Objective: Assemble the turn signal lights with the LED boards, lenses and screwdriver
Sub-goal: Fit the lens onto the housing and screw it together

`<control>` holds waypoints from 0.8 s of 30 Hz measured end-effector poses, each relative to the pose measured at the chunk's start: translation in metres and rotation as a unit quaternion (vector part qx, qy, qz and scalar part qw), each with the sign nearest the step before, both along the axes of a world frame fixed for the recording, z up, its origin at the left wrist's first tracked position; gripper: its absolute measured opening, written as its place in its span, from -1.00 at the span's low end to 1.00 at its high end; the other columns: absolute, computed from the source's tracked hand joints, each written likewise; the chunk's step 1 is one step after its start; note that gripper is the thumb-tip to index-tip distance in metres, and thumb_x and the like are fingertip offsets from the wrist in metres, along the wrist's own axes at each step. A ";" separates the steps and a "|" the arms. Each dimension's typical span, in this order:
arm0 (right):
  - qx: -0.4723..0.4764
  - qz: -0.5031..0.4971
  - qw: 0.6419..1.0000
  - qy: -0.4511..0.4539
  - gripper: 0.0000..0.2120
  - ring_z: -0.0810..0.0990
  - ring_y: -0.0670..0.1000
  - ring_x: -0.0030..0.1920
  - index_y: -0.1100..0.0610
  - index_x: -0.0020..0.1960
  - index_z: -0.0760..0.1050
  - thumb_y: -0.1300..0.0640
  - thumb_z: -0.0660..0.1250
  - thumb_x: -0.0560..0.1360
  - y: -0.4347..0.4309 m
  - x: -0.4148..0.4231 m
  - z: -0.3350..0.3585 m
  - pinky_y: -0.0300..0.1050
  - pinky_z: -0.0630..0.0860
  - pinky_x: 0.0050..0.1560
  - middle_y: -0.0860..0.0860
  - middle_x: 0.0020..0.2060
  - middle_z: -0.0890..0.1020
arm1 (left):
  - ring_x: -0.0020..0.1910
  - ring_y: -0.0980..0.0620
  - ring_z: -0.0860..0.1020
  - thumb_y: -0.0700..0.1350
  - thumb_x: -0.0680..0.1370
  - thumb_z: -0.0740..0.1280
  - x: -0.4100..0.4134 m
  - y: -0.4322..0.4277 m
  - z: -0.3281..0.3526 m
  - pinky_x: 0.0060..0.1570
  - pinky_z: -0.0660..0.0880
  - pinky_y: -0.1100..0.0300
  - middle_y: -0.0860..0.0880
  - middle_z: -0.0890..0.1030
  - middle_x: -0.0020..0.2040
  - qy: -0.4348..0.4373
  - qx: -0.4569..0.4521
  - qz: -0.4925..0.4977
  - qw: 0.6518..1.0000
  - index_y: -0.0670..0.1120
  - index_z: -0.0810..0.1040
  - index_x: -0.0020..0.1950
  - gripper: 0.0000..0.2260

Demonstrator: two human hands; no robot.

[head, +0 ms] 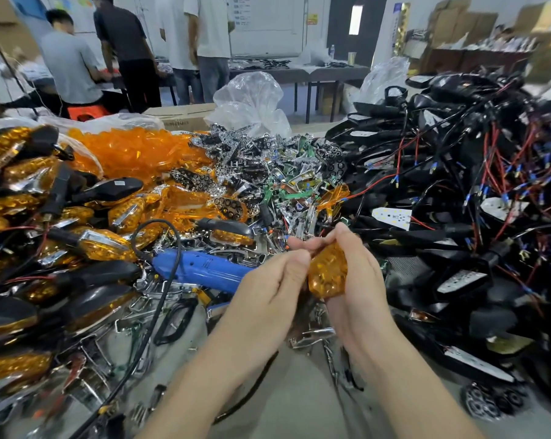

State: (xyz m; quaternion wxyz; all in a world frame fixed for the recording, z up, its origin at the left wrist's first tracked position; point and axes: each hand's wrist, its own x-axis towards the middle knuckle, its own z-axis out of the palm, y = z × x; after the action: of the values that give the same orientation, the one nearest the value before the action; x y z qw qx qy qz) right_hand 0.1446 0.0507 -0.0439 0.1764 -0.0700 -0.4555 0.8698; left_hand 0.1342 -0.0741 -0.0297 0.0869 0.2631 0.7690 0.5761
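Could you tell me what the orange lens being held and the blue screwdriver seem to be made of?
Orange lens: likely translucent plastic, glossy; highlights and a faceted pattern show through it.
Blue screwdriver: probably moulded plastic casing, smooth, semi-gloss; soft highlights along its body.

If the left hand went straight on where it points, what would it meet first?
Most likely the amber lens gripped by the right hand; the left hand seems to pinch its edge, though depth is unclear.

At the back is a pale wall [315, 39] with a dark door [340, 36] that has a narrow bright window [355, 19]. A long dark table [337, 72] stands before it, and cardboard boxes [458, 23] are stacked at the right.
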 end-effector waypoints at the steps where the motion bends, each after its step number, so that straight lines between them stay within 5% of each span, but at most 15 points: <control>1: -0.030 0.005 1.000 -0.002 -0.55 0.76 0.14 -0.02 0.00 -0.37 0.61 0.05 0.23 0.66 0.003 0.000 0.000 -0.06 0.69 -0.03 0.07 -0.28 0.71 | -0.34 0.21 0.49 0.10 0.68 0.11 -0.003 -0.001 -0.004 -0.27 0.39 0.27 0.21 0.56 -0.34 0.014 -0.008 0.013 1.000 0.09 0.56 -0.07 -0.72; 5: -0.164 -0.028 0.986 0.007 -0.68 0.68 0.04 -0.32 0.13 -0.26 0.54 0.10 0.28 0.65 0.025 0.000 0.003 -0.06 0.67 -0.21 0.04 -0.38 0.58 | -0.34 0.18 0.58 -0.05 0.66 0.23 -0.016 -0.013 -0.016 -0.32 0.46 0.29 0.16 0.66 -0.24 0.059 -0.083 0.017 0.995 0.11 0.61 -0.10 -0.78; 7: -0.170 -0.046 0.984 -0.006 -0.75 0.58 -0.02 -0.41 0.13 -0.18 0.48 0.09 0.26 0.66 0.031 -0.003 0.003 -0.13 0.59 -0.36 0.01 -0.39 0.55 | -0.28 0.24 0.55 -0.03 0.63 0.28 -0.016 -0.015 -0.021 -0.29 0.41 0.37 0.26 0.62 -0.21 0.116 -0.191 -0.032 0.974 0.16 0.60 -0.07 -0.85; 9: -0.151 -0.054 0.987 -0.013 -0.75 0.55 -0.03 -0.43 0.13 -0.15 0.45 0.10 0.23 0.68 0.031 -0.007 0.000 -0.15 0.54 -0.42 0.00 -0.40 0.54 | -0.18 0.22 0.48 -0.03 0.60 0.29 -0.013 -0.013 -0.026 -0.16 0.46 0.25 0.21 0.55 -0.08 0.182 -0.293 -0.088 0.934 0.11 0.58 0.03 -0.91; 12: -0.124 -0.067 0.990 -0.023 -0.73 0.56 -0.02 -0.42 0.14 -0.17 0.47 0.11 0.22 0.69 0.029 -0.011 -0.005 -0.14 0.54 -0.42 0.01 -0.40 0.55 | -0.02 0.23 0.42 0.11 0.59 0.30 -0.010 -0.010 -0.028 -0.03 0.44 0.21 0.19 0.41 0.04 0.216 -0.366 -0.112 0.898 0.17 0.52 0.19 -0.81; 15: -0.122 -0.087 0.988 -0.026 -0.74 0.57 -0.01 -0.42 0.15 -0.15 0.47 0.11 0.23 0.69 0.031 -0.011 -0.007 -0.14 0.55 -0.42 0.02 -0.40 0.56 | 0.05 0.24 0.42 0.07 0.61 0.31 -0.010 -0.011 -0.027 0.08 0.44 0.21 0.18 0.42 0.04 0.198 -0.374 -0.121 0.898 0.16 0.55 0.22 -0.80; 18: -0.124 -0.096 0.987 -0.032 -0.78 0.58 -0.01 -0.41 0.16 -0.11 0.45 0.10 0.24 0.69 0.033 -0.011 -0.007 -0.13 0.56 -0.41 0.01 -0.40 0.57 | -0.12 0.26 0.44 0.02 0.60 0.31 -0.013 -0.022 -0.021 -0.08 0.42 0.35 0.17 0.50 -0.07 0.166 -0.350 -0.106 0.916 0.10 0.60 0.06 -0.90; 21: -0.113 -0.100 0.988 -0.044 -0.78 0.59 -0.01 -0.40 0.15 -0.09 0.44 0.07 0.23 0.69 0.032 -0.012 -0.009 -0.13 0.58 -0.39 0.00 -0.39 0.58 | -0.24 0.29 0.50 0.09 0.56 0.35 -0.021 -0.047 -0.007 -0.24 0.39 0.43 0.21 0.60 -0.18 0.081 -0.277 -0.050 0.956 0.13 0.60 -0.03 -0.92; 24: -0.093 -0.102 0.989 -0.045 -0.76 0.62 0.00 -0.36 0.14 -0.09 0.47 0.04 0.25 0.69 0.032 -0.014 -0.012 -0.13 0.59 -0.34 0.02 -0.35 0.58 | -0.16 0.32 0.59 0.12 0.53 0.33 -0.027 -0.049 0.004 -0.16 0.48 0.44 0.29 0.64 -0.12 0.066 -0.147 0.043 0.986 0.16 0.59 0.02 -0.87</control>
State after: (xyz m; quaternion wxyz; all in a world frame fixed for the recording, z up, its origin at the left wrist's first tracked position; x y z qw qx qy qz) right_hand 0.1310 0.0826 -0.0555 0.2361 -0.1708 -0.3706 0.8819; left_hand 0.1070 -0.1236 -0.0262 0.0485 0.2519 0.8600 0.4410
